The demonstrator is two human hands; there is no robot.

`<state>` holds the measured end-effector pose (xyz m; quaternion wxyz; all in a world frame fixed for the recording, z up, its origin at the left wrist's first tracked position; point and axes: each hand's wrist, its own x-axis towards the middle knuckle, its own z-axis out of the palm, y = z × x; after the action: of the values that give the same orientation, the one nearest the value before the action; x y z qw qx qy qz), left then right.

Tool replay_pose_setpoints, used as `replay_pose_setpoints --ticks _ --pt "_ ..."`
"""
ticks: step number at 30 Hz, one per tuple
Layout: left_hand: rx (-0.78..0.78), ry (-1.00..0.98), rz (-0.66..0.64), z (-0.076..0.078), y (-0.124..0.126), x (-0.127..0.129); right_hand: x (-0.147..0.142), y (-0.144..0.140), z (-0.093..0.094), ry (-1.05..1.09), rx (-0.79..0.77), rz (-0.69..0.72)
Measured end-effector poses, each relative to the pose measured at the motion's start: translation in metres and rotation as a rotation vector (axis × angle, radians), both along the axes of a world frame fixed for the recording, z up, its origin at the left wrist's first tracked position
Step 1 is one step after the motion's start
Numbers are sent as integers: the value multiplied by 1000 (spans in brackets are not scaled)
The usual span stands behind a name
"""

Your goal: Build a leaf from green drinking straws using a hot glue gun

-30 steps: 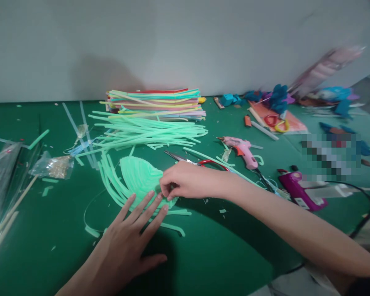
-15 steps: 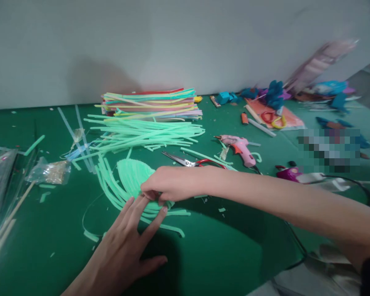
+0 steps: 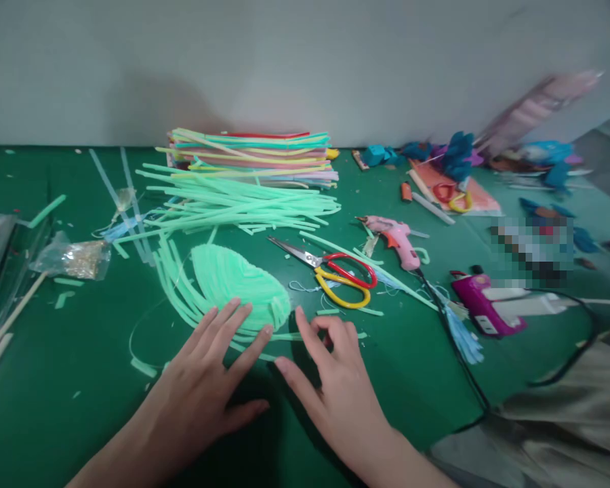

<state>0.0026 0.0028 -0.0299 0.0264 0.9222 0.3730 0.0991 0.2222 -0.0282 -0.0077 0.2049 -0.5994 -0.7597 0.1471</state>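
Two bare hands lie low over a green counter (image 3: 411, 379) strewn with craft supplies. The left hand (image 3: 203, 390) reaches in from the lower edge, palm down and fingers spread, its fingertips (image 3: 236, 308) pressing the near rim of a mint-green leaf shape (image 3: 234, 285) built from cut straws. Its grip is released, flat on the work, holding nothing. The right hand (image 3: 335, 379) rests just right of the leaf shape, forefinger stretched toward the leaf's right tip, the other fingers loosely curled; its grip is likewise released and closes on nothing.

The leaf shape sits on the counter directly beyond both hands, ringed on its left and near sides by curved straw offcuts (image 3: 175, 291). Right of the leaf lie red-and-yellow scissors (image 3: 343, 278), blades pointing toward it. Farther right of the leaf are a pink glue gun (image 3: 399, 240) and a purple glue gun (image 3: 480, 308) with a black cord. Behind the leaf, loose green straws (image 3: 234, 203) fan out before a stack of coloured straws (image 3: 254, 159) by the wall. Left of the leaf sits a small clear bag (image 3: 74, 257).
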Motion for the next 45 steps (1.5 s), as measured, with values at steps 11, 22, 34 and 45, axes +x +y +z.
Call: replay_pose_setpoints --ticks 11,22,34,45 --pt "-4 15 0 -4 0 0 -5 12 -9 -71 -2 92" --pt "19 25 -7 -4 0 -2 2 22 -6 -75 19 116" --pt "101 41 -48 -2 4 -2 -23 26 -9 173 44 -47" --pt "128 72 -45 -2 4 0 -31 11 -11 -105 227 -41"
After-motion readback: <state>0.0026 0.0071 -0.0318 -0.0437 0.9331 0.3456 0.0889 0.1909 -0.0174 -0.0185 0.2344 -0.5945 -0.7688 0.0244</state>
